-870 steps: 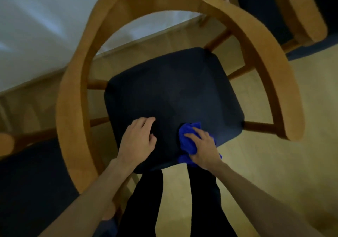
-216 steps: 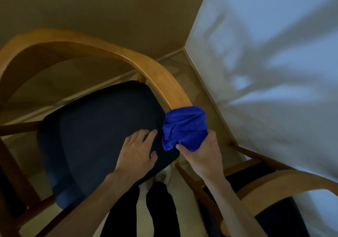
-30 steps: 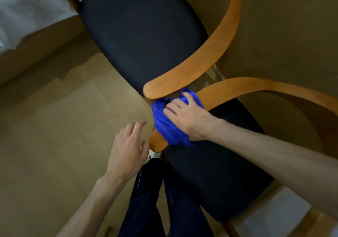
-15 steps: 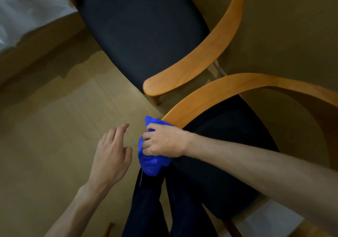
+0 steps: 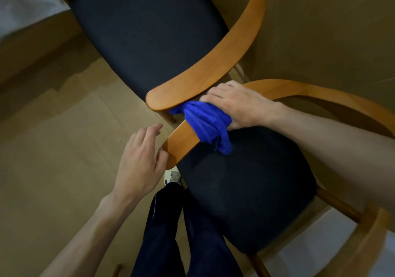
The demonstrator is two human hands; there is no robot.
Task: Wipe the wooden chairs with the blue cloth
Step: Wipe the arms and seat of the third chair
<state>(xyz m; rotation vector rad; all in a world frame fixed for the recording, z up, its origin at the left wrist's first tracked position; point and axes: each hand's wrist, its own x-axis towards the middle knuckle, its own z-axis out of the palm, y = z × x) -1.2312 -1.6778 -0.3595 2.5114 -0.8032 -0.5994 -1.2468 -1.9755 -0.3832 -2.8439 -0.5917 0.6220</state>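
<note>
Right hand [image 5: 237, 103]: presses the blue cloth [image 5: 206, 123] over the near chair's armrest [image 5: 181, 144].
Left hand [image 5: 139, 161]: fingers relaxed, thumb touching the armrest's tip.
Far chair [image 5: 149, 31]: just beside.

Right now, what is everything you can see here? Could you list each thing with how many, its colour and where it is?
wooden chairs: two, orange-brown frames with dark seats; far chair upper middle, near chair lower right, their arm ends close together
blue cloth: one, bright blue, bunched over the near chair's arm
floor: pale wood boards, left side
wall: tan, upper right
white fabric: upper left corner, what it is I cannot tell
shoe: one showing, pale, beside the near chair's arm end
legs: two, dark trousers, bottom middle
left hand: fingers relaxed, thumb at the near chair's arm end
right hand: holds the cloth against the arm
</note>
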